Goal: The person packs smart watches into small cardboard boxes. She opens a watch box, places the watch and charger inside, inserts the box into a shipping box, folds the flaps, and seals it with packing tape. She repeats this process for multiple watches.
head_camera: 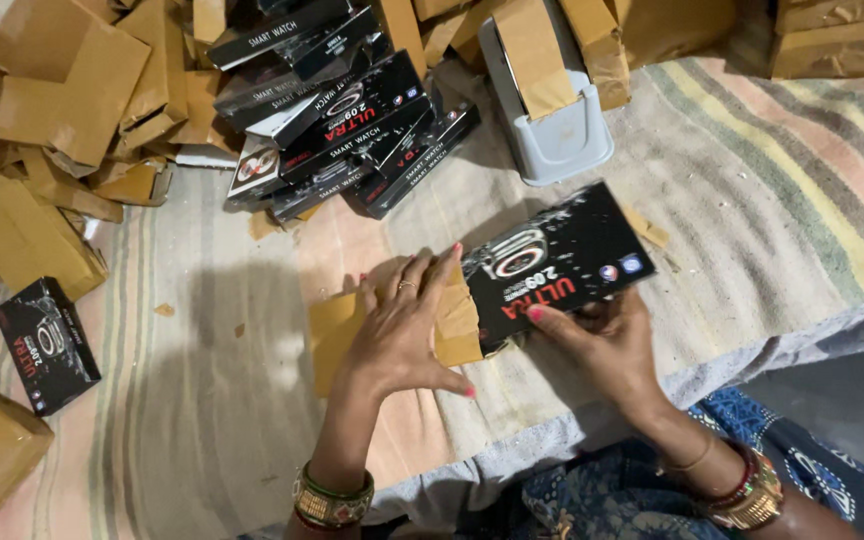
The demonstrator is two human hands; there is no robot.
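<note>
A black product box (562, 262) with a watch picture lies tilted on the striped cloth (752, 190), its left end inside a brown paper sleeve (337, 325). My left hand (402, 330) presses flat on the brown paper, fingers spread and touching the box's left edge. My right hand (602, 340) grips the box from its near long edge, thumb on top. Both wrists wear bangles.
A heap of similar black boxes (352, 120) sits at the back centre. Brown paper-wrapped packets (62, 100) pile at the back left and along the top. A grey tape dispenser (552, 130) stands behind the box. One black box (47, 345) lies at the left.
</note>
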